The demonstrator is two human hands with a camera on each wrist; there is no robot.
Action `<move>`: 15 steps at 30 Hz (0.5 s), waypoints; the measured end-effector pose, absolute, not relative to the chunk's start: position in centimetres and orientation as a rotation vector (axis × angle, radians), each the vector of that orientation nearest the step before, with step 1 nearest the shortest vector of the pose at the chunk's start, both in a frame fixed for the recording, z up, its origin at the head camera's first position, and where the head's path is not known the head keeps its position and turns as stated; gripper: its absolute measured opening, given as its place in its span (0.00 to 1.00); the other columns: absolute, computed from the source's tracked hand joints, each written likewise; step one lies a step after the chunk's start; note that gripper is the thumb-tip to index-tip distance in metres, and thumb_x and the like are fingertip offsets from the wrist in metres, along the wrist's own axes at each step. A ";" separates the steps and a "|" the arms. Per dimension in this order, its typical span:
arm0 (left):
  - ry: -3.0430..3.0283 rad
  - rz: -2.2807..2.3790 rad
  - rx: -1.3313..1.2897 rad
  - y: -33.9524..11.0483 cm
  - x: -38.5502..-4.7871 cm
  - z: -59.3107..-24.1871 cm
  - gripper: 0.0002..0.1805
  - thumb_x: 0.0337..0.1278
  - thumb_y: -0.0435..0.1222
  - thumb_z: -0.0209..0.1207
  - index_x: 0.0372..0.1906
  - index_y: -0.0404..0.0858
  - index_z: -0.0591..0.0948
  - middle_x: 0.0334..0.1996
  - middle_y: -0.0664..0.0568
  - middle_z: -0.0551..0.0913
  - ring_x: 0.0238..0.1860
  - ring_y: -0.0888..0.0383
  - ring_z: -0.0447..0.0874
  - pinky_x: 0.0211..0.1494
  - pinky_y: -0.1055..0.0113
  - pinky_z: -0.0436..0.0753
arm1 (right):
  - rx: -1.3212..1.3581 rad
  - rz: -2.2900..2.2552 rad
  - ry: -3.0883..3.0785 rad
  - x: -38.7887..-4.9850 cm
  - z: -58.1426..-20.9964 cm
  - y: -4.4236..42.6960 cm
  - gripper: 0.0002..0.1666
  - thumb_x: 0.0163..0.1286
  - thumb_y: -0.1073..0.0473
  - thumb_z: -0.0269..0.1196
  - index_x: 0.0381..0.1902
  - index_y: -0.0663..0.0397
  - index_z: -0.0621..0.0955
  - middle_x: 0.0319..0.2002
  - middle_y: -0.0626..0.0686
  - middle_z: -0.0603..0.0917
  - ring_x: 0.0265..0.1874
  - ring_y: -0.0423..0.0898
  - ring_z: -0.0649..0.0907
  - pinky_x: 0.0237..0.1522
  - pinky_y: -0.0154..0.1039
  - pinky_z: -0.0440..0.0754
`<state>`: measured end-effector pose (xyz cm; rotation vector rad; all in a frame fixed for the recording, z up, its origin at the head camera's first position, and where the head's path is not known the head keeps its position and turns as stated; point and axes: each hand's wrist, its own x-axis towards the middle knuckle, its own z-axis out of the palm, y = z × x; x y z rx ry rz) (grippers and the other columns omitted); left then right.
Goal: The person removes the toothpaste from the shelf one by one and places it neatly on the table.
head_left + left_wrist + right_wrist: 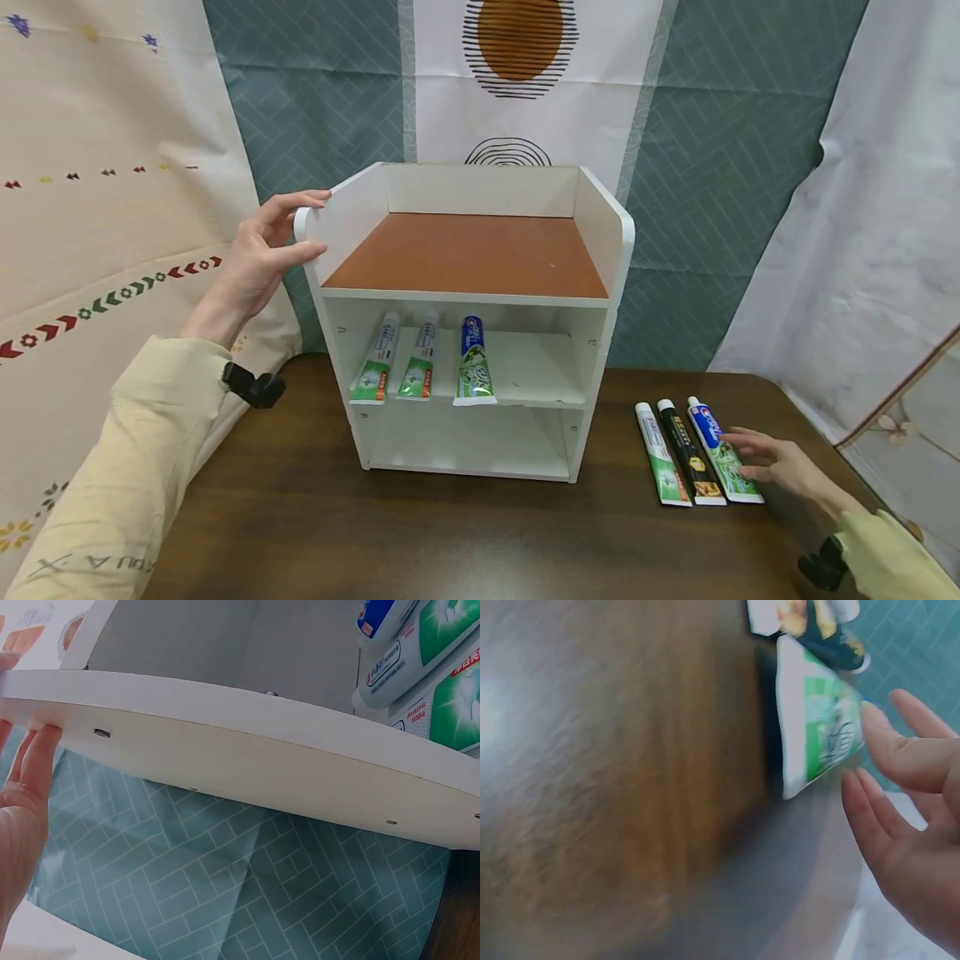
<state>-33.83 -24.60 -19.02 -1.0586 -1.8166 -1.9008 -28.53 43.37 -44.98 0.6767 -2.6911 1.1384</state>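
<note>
My left hand [258, 242] grips the upper front edge of the white shelf's [465, 294] left side panel, thumb on one face and fingers on the other. In the left wrist view, its fingertips press that panel. At the table's right, my right hand [783, 467] is at a blue-and-green toothpaste tube [723, 458], fingers extended along its right edge; the right wrist view shows thumb and fingers apart beside the tube. Left of it lie a black toothpaste tube [692, 458] and a white-and-green toothpaste tube [663, 458].
On the middle shelf board [536, 367] lie two white-and-green tubes [377, 358] and a blue-and-green tube [473, 362], crimped ends forward. The shelf's top has a brown board [472, 254]. It stands on a dark wooden table [420, 533] before a teal patterned cloth [712, 183].
</note>
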 end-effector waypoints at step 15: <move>-1.820 -1.890 -1.072 -24.6 -34.0 -19.0 0.24 0.47 0.15 0.55 0.51 0.35 0.76 0.61 0.43 0.63 0.59 0.47 0.58 0.44 0.68 0.75 | 0.618 1.272 -2.529 -29.2 -41.6 37.4 0.21 0.60 0.66 0.61 0.52 0.60 0.76 0.49 0.55 0.77 0.39 0.45 0.80 0.32 0.36 0.78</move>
